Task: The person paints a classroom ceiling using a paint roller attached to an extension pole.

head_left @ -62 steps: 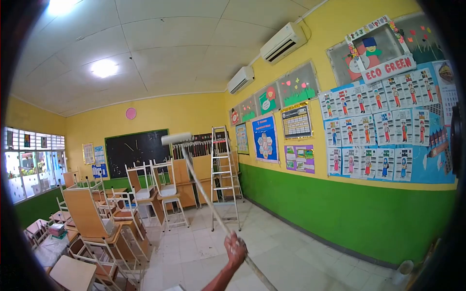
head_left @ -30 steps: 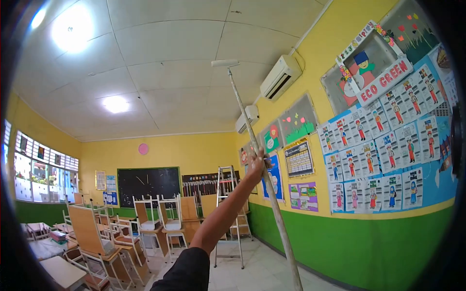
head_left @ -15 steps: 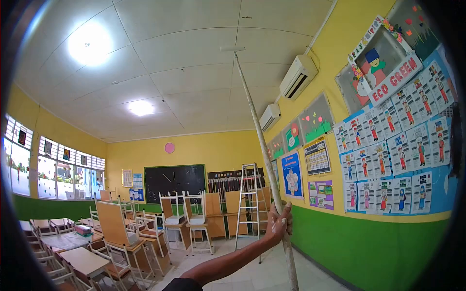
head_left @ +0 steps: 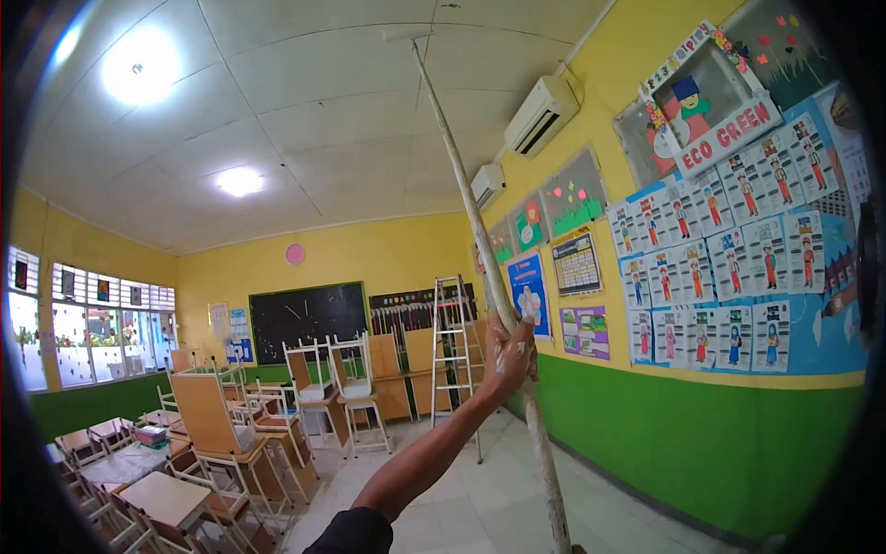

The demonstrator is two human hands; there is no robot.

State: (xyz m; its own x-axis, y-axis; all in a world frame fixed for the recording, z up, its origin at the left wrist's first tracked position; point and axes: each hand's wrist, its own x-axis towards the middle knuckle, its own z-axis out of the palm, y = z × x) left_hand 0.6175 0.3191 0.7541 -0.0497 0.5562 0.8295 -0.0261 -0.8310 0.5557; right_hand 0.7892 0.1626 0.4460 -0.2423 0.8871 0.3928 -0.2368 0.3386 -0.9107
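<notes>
My left hand [head_left: 512,355] is wrapped round a long, paint-spotted pole [head_left: 461,175], with white paint marks on the skin. The forearm reaches up from a black sleeve at the bottom. At the pole's far end a white paint roller [head_left: 408,35] is up at the white panelled ceiling [head_left: 314,69]; whether it presses on the panel is hard to tell. Below my hand the pole's lower end runs down to the bottom edge of the view. My right hand is not visible.
A stepladder [head_left: 449,342] stands ahead. Stacked chairs [head_left: 340,374] and desks [head_left: 164,499] fill the left side. Air conditioners [head_left: 543,115] and posters [head_left: 720,249] are on the right wall. A blackboard [head_left: 307,323] hangs at the back.
The view has shifted, so the room appears further left. My left hand and the pole sit higher and further left in view, with the hand still gripping the pole.
</notes>
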